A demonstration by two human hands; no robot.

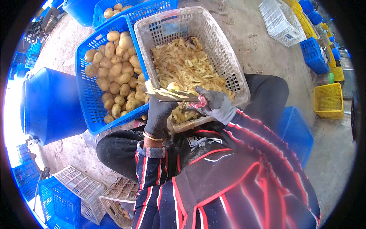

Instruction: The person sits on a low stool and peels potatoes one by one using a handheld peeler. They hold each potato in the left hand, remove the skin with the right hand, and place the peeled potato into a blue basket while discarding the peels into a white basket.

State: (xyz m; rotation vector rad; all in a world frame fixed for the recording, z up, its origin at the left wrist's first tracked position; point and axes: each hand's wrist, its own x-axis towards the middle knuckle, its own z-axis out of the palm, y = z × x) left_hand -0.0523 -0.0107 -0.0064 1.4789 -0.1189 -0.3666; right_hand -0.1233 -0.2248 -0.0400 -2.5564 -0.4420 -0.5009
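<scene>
My right hand [216, 103], in a grey glove, grips a knife by a handle wrapped in red and white cord. The wide, flat knife blade [178, 98] reaches left across my left hand, with pale strips of peel lying along it. My left hand [160, 116], in a dark glove, holds a partly peeled potato [173, 86] that shows just beyond the blade; its fingers are mostly hidden. Both hands are over the near end of a dirty white plastic crate [233, 65], which contains a heap of potato peelings [186, 64].
Left of it, a blue crate [81, 94] holds many potatoes [114, 70]. Another blue crate [154, 8] with potatoes stands behind. A blue barrel [54, 106] is at far left. Other crates include a white one [281, 24], a yellow one [328, 100] and a blue one [296, 131].
</scene>
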